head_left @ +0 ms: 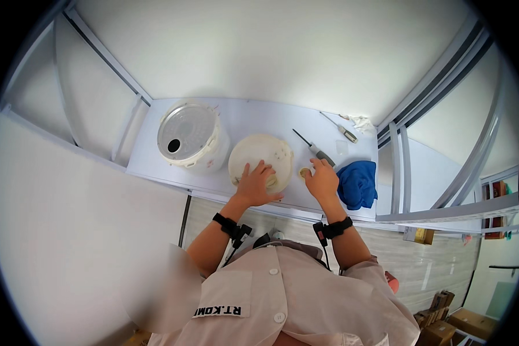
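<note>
My left hand [256,185] lies with its fingers spread over a round off-white lid [259,149]. Part of a pale yellowish ring [271,181] shows by the palm; the rest is hidden under the hand. Dark specks mark the lid's right side. Just right of the lid, my right hand [323,181] has its thumb and fingers bent at the edge of a small round yellowish piece [304,172], which it seems to pinch. Beyond that hand lies a screwdriver-like tool [323,155] with a grey handle and dark shaft. A crumpled blue cloth [358,183] sits beside my right wrist.
At the left stands a white bucket [213,154] with a translucent lid [191,124] that has a dark round hole. A second long-shafted tool [346,133], a crumpled white tissue [362,123] and a small clear piece [341,147] lie at the back right. Grey frame posts [395,167] border the table.
</note>
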Demonstrator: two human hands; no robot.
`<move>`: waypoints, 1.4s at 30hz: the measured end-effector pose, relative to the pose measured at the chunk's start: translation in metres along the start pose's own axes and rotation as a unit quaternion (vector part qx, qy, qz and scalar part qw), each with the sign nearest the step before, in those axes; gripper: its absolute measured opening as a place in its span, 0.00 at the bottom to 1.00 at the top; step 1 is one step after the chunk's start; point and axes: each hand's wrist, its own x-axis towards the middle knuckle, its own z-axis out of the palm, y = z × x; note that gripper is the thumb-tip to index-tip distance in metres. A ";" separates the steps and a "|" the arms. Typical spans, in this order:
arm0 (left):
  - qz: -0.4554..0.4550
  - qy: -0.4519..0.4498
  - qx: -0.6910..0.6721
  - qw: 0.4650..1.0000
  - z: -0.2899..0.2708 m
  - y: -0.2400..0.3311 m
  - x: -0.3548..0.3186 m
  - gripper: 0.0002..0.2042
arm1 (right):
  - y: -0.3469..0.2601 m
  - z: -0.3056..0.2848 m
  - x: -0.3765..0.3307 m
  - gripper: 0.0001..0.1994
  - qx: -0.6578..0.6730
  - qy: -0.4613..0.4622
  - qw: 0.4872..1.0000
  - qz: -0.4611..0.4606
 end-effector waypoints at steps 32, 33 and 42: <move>0.014 0.113 -0.011 0.993 0.028 -0.008 0.006 0.25 | 0.066 0.020 0.022 0.28 -0.080 0.018 0.997 -0.001; 0.018 0.111 -0.006 0.994 0.030 -0.009 0.006 0.26 | 0.067 0.018 0.022 0.27 -0.078 -0.002 0.997 0.007; 0.013 0.132 0.001 0.991 0.030 0.003 0.008 0.27 | 0.044 0.009 0.022 0.21 0.002 0.018 0.998 0.056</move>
